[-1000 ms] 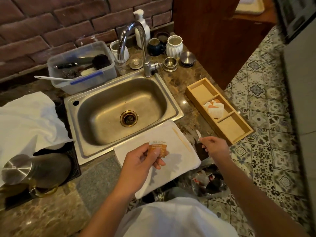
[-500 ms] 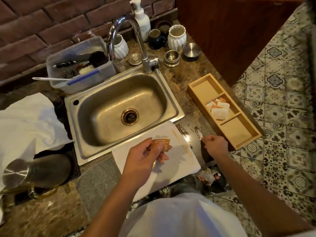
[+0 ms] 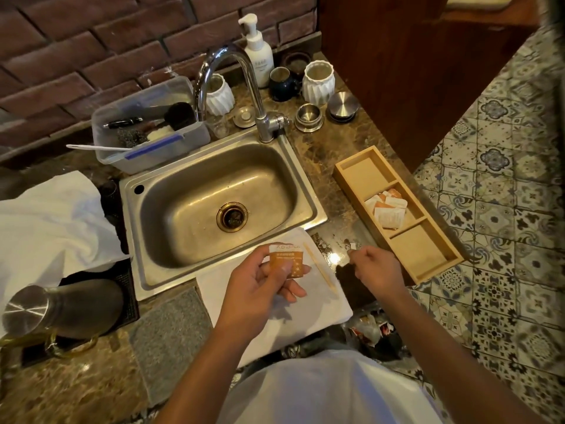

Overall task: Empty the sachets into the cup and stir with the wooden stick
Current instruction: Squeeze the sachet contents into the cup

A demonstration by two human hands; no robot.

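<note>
The left hand (image 3: 260,289) pinches an orange sachet (image 3: 286,261) above the white cloth (image 3: 318,307) — its grip closed on it. The right hand (image 3: 374,267) holds a torn scrap (image 3: 353,246). The stick (image 3: 319,267) lies between them, angled away — nearer the right. No cup is clearly identifiable.

A steel sink (image 3: 171,206) with a curved tap (image 3: 260,117) is set into the mottled stone surface (image 3: 308,157) below a brick wall (image 3: 76,56). Behind it stand a white pump bottle (image 3: 260,53), two ribbed white jars (image 3: 318,82), a dark mug (image 3: 282,84) and a plastic tub (image 3: 146,154) of utensils. A white towel (image 3: 52,221) lies left, above a steel flask (image 3: 61,307); patterned tiles (image 3: 504,209) cover the floor at right.
</note>
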